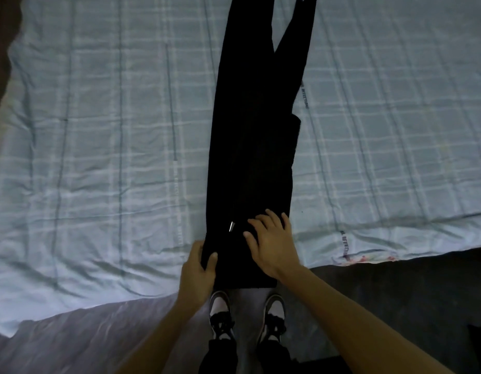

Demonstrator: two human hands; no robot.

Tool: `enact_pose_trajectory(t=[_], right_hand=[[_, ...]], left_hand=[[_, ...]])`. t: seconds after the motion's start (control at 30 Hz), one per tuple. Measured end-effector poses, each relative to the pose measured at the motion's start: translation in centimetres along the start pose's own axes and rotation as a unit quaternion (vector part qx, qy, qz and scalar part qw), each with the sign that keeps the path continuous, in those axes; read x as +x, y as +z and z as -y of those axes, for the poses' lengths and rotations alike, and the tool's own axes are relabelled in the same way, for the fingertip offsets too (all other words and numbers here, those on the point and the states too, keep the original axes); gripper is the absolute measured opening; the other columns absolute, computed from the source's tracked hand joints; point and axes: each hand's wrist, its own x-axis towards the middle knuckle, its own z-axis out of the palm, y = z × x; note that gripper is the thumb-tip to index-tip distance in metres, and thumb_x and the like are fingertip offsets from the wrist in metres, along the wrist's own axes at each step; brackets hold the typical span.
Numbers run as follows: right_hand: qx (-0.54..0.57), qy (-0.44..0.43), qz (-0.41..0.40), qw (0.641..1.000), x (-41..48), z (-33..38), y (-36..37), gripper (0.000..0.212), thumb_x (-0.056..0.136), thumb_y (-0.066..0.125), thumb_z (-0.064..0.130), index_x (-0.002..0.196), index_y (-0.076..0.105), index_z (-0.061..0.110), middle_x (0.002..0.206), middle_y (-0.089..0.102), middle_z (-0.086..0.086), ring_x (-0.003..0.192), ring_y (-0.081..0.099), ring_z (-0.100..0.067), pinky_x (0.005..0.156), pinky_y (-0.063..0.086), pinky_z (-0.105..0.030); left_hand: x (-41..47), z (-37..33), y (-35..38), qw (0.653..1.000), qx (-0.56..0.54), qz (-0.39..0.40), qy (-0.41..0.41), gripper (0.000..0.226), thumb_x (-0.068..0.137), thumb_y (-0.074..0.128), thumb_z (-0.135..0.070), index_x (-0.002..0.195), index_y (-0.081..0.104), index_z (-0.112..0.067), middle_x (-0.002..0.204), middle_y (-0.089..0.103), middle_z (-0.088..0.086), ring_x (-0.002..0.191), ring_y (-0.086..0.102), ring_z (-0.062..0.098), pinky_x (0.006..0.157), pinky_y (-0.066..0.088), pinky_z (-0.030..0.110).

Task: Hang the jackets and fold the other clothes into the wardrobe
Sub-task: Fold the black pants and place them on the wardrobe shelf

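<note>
A pair of black trousers point(255, 136) lies lengthwise on the bed, folded leg over leg, with the waist end hanging over the near edge and the leg ends splitting apart at the top of the view. A small metal tip point(231, 226) shines near the waist. My left hand point(198, 268) grips the left corner of the waist end, thumb on top of the cloth. My right hand point(271, 238) lies flat on the trousers just right of it, fingers spread and pressing down.
The bed carries a pale blue checked sheet point(112, 130) with creases. Its near edge runs across the lower part of the view. My two feet in black and white shoes point(247, 317) stand on the floor below the trousers. Dark floor lies at the right.
</note>
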Motion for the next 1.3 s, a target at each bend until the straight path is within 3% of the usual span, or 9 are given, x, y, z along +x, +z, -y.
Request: enact_pose_trajectory(t=[0.1, 0.27, 0.4, 0.53, 0.8, 1.07, 1.3], right_hand=[[-0.026, -0.012, 0.041, 0.999, 0.3, 0.2, 0.6, 0.042, 0.088, 0.038, 0.039, 0.109, 0.066, 0.016, 0.111, 0.065, -0.006, 0.115, 0.055, -0.028, 0.107, 0.029, -0.05], [-0.002, -0.009, 0.051, 0.999, 2.1, -0.2, -0.7, 0.041, 0.088, 0.037, 0.038, 0.105, 0.067, 0.017, 0.099, 0.066, -0.006, 0.097, 0.061, -0.025, 0.098, 0.04, -0.047], [0.057, -0.012, 0.003, 0.998, 4.7, -1.4, -2.7, 0.023, 0.089, 0.051, 0.027, 0.1, 0.069, 0.016, 0.089, 0.067, -0.003, 0.081, 0.062, -0.02, 0.076, 0.052, -0.037], [0.132, 0.04, -0.059, 0.989, 9.8, -3.4, -5.6, 0.021, 0.091, 0.051, 0.023, 0.1, 0.068, 0.016, 0.09, 0.067, -0.002, 0.078, 0.06, -0.017, 0.071, 0.051, -0.032], [0.172, 0.095, -0.066, 0.978, 24.1, -10.4, -9.8, 0.026, 0.097, 0.046, 0.029, 0.113, 0.062, 0.017, 0.104, 0.064, -0.003, 0.093, 0.058, -0.016, 0.081, 0.049, -0.032], [0.212, 0.166, -0.072, 0.96, 39.3, -15.8, -12.3, 0.035, 0.097, 0.044, 0.032, 0.128, 0.051, 0.015, 0.119, 0.057, -0.008, 0.102, 0.057, -0.02, 0.085, 0.046, -0.03], [0.239, 0.232, -0.114, 0.936, 51.1, -18.2, -12.6, 0.047, 0.096, 0.048, 0.03, 0.139, 0.038, 0.012, 0.131, 0.051, -0.014, 0.113, 0.054, -0.027, 0.088, 0.046, -0.034]], left_hand=[[0.0, 0.8, 0.0, 0.999, 0.051, 0.006, -0.002, 0.021, 0.091, 0.057, -0.029, 0.108, 0.048, -0.02, 0.086, 0.062, -0.005, 0.08, 0.064, 0.021, 0.063, 0.046, 0.028], [3.7, -2.6, -1.4, 0.994, 0.096, -0.041, 0.026, 0.048, 0.084, 0.065, -0.033, 0.125, 0.041, -0.024, 0.097, 0.056, -0.006, 0.085, 0.057, 0.014, 0.073, 0.049, 0.032], [7.7, -6.6, -1.2, 0.994, 0.076, -0.03, 0.073, 0.038, 0.086, 0.063, -0.023, 0.12, 0.046, -0.024, 0.102, 0.054, -0.007, 0.093, 0.055, 0.012, 0.076, 0.047, 0.028], [13.2, -11.2, 0.2, 0.987, 0.107, -0.022, 0.118, 0.035, 0.088, 0.058, -0.017, 0.122, 0.049, -0.017, 0.103, 0.051, -0.004, 0.097, 0.053, 0.014, 0.082, 0.048, 0.031], [27.3, -20.1, 4.1, 0.971, 0.192, -0.025, 0.139, 0.041, 0.092, 0.054, -0.026, 0.131, 0.046, -0.015, 0.121, 0.053, 0.009, 0.107, 0.052, 0.023, 0.092, 0.046, 0.041], [40.0, -29.0, 8.4, 0.952, 0.268, 0.018, 0.147, 0.064, 0.09, 0.055, -0.041, 0.144, 0.029, -0.018, 0.141, 0.039, 0.011, 0.125, 0.041, 0.024, 0.104, 0.036, 0.038], [48.9, -32.1, 12.2, 0.961, 0.244, 0.009, 0.128, 0.075, 0.088, 0.056, -0.046, 0.147, 0.019, -0.017, 0.138, 0.037, 0.012, 0.123, 0.039, 0.024, 0.101, 0.038, 0.036]])
